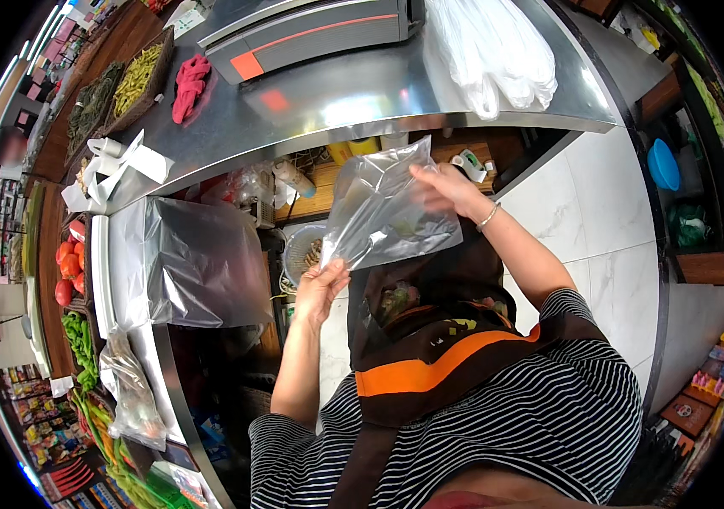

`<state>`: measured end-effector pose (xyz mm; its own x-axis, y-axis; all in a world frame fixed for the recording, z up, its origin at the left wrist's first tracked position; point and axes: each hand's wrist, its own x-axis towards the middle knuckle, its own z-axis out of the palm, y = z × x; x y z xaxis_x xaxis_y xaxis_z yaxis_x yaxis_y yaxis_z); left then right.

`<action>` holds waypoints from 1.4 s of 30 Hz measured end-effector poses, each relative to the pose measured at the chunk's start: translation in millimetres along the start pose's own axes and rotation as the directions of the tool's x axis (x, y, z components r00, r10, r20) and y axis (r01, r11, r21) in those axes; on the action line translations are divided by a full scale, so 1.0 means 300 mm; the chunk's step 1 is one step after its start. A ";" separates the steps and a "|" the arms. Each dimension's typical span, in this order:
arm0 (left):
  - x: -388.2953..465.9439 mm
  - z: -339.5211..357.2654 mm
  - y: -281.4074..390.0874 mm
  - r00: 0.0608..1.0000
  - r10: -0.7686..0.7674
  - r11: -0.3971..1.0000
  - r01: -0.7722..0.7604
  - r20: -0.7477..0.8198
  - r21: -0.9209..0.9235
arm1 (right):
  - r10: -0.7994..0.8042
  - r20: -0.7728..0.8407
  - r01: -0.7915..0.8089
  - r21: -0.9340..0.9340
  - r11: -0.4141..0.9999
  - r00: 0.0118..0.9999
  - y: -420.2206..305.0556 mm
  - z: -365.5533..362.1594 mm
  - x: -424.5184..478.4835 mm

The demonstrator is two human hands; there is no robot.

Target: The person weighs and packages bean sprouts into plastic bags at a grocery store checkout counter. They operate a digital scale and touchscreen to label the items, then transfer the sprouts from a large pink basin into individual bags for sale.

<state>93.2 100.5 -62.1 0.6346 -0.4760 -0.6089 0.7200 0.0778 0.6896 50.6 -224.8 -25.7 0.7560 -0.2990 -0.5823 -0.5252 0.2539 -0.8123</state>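
A clear plastic bag (378, 203) is stretched between my two hands in front of my apron (438, 378). My left hand (322, 289) pinches its lower left corner between thumb and fingers. At the upper right side, my right hand (447, 188) grips the bag, its lower fingers blurred and partly behind the film. The bag looks flat, and the dark apron shows through it. To the left, more clear plastic film (206, 267) lies over the corner of the metal counter and hangs past its edge.
On the steel counter (336, 105) stand a grey machine with an orange stripe (317, 44), white plastic bags (495, 57) and a red cloth (190, 89). Tomatoes (70, 266) and green peppers (80, 343) line the left. Beneath is a basket (304, 251). A filled plastic bag (129, 391) lies lower left.
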 end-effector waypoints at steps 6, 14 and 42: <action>-0.003 0.089 -0.111 0.991 0.058 0.987 -0.075 -0.117 -0.144 | 0.016 0.217 -0.056 0.181 0.982 0.976 0.262 -0.044 -0.096; -0.018 0.257 -0.181 0.932 0.298 0.902 -0.346 -0.207 -0.260 | -0.440 -0.462 0.215 -0.461 0.861 0.770 0.353 0.011 -0.164; -0.195 0.177 -0.346 0.688 0.462 0.333 -0.720 0.560 0.609 | -0.445 -0.561 0.229 -0.414 0.881 0.698 0.584 -0.107 -0.519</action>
<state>-33.5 73.6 -77.2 0.6115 -0.7822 0.1196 -0.3877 -0.1645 0.9070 -171.7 -163.3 -78.5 0.5423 -0.8376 -0.0650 -0.4515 -0.2253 -0.8633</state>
